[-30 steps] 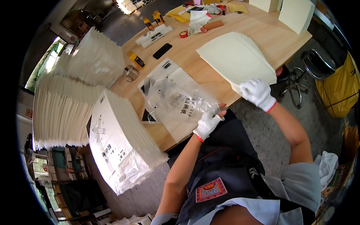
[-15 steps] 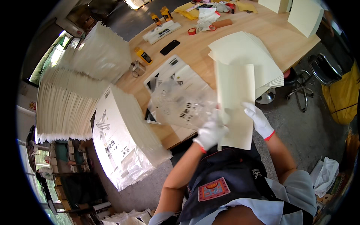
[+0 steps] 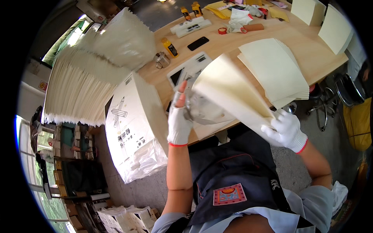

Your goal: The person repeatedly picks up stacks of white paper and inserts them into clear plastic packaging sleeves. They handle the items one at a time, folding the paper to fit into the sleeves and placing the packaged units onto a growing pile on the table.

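Observation:
My right hand [image 3: 287, 130], in a white glove with a red cuff, is closed on the lower right end of cream paper sheets [image 3: 233, 91]. The sheets bend into a curved trough slanting up to the left. My left hand [image 3: 180, 122], gloved with bare fingertips, is at the edge of a clear plastic bag [image 3: 208, 110]. It seems to hold the bag's edge, though the grip is partly blurred. The far left end of the sheets lies over the bag. Beneath is a printed white pack [image 3: 198, 62], largely covered.
A fanned stack of cream sheets [image 3: 274, 70] lies at right. Tall stacks of printed bags [image 3: 132, 120] and white packs [image 3: 81, 83] crowd the left. A phone [image 3: 198, 43], an orange bottle [image 3: 169, 47] and a metal cup [image 3: 161, 60] stand farther back. Chairs [image 3: 347, 91] are beyond the right edge.
The sheets have gone from upright and nearly flat to slanted and curved. My left hand has moved left from the sheets to the bag; my right hand now grips the sheets' lower end.

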Motion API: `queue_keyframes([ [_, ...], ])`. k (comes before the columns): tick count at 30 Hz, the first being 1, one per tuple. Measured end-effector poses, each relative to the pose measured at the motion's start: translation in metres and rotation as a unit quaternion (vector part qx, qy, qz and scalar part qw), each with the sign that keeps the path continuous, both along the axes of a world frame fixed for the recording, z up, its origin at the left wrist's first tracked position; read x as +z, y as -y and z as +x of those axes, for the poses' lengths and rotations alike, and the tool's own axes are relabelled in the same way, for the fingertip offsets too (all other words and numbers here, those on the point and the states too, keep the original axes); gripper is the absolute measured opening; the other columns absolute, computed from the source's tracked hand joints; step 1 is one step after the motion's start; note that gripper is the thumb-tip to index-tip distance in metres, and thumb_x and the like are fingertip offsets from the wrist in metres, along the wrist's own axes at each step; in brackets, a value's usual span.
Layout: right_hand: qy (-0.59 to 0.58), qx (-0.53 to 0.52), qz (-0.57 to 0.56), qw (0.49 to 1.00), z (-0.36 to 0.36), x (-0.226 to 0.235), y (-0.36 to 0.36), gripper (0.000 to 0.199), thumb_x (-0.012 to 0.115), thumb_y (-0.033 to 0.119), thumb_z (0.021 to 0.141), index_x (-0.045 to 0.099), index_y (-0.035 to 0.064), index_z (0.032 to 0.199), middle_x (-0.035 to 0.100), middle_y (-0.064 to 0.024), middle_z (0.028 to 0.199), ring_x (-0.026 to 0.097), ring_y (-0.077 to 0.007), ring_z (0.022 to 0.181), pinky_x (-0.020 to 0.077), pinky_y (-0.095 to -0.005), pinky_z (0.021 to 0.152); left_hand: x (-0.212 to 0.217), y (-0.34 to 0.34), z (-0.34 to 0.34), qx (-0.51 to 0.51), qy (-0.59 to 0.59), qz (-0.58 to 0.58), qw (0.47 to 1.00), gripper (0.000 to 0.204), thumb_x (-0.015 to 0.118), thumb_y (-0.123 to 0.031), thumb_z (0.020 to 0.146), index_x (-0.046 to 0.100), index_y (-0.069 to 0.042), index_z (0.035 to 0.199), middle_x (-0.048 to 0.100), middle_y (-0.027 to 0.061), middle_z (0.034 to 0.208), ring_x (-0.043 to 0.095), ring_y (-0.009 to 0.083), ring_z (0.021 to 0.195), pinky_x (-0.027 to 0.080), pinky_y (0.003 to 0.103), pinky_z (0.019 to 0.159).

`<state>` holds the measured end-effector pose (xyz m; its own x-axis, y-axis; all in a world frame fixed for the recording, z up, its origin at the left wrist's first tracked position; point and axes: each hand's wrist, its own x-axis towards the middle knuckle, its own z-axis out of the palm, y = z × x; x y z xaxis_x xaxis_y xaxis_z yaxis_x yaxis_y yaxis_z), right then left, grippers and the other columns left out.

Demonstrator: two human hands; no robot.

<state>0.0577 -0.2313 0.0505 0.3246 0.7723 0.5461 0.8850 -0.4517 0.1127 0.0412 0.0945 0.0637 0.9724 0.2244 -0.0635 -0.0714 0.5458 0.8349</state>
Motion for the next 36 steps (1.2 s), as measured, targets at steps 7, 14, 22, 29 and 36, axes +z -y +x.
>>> queue_keyframes([
  [7, -0.163, -0.050, -0.117, 0.978, 0.016, -0.002, -0.049, 0.020, 0.065, 0.026, 0.078, 0.065, 0.0095, 0.088, 0.060, -0.0066, 0.083, 0.055, -0.0237, 0.070, 0.0493, -0.0384, 0.057, 0.016, 0.035, -0.051, -0.013, 0.037, 0.403, 0.914, 0.056, 0.056, -0.009, 0.088, 0.037, 0.002, 0.139, 0.059, 0.0186, 0.120, 0.060, 0.0164, 0.106, 0.047, 0.027, 0.085],
  [14, -0.761, 0.069, 0.314, 0.563, 0.062, -0.125, -0.081, 0.023, 0.052, 0.024, 0.094, 0.065, 0.0049, 0.097, 0.065, -0.0006, 0.096, 0.062, -0.0128, 0.090, 0.0505, -0.0330, 0.079, -0.098, 0.055, -0.094, -0.078, 0.379, 0.608, 0.694, 0.035, 0.061, 0.001, 0.065, 0.064, -0.006, 0.100, 0.068, 0.0099, 0.088, 0.060, 0.0234, 0.056, 0.049, 0.032, 0.050],
  [22, -0.360, -0.118, 0.047, 0.924, 0.036, -0.107, -0.126, 0.021, 0.062, 0.025, 0.080, 0.063, 0.0109, 0.095, 0.062, -0.0053, 0.100, 0.059, -0.0218, 0.097, 0.0456, -0.0380, 0.082, -0.026, 0.127, -0.035, -0.099, 0.172, 0.652, 0.732, 0.033, 0.057, -0.003, 0.076, 0.061, -0.014, 0.107, 0.062, 0.0105, 0.079, 0.064, 0.0294, 0.068, 0.051, 0.038, 0.058],
  [29, -0.248, -0.099, 0.169, 0.949, -0.074, -0.091, -0.077, 0.033, 0.077, 0.008, 0.062, 0.054, 0.0115, 0.086, 0.056, -0.0088, 0.102, 0.055, -0.0271, 0.101, 0.0403, -0.0414, 0.087, -0.122, 0.074, -0.071, -0.027, 0.079, 0.615, 0.784, 0.027, 0.060, -0.003, 0.079, 0.062, -0.014, 0.103, 0.069, 0.0081, 0.085, 0.066, 0.0248, 0.067, 0.051, 0.034, 0.058],
  [36, -0.292, -0.328, -0.142, 0.887, -0.048, -0.133, -0.040, 0.029, 0.052, 0.027, 0.089, 0.057, 0.0048, 0.107, 0.061, -0.0101, 0.062, 0.062, -0.0293, 0.057, 0.0479, -0.0443, 0.055, -0.197, 0.030, -0.152, 0.044, 0.045, 0.747, 0.662, 0.035, 0.065, -0.008, 0.060, 0.061, -0.010, 0.094, 0.057, 0.0110, 0.086, 0.055, 0.0313, 0.080, 0.043, 0.042, 0.071],
])
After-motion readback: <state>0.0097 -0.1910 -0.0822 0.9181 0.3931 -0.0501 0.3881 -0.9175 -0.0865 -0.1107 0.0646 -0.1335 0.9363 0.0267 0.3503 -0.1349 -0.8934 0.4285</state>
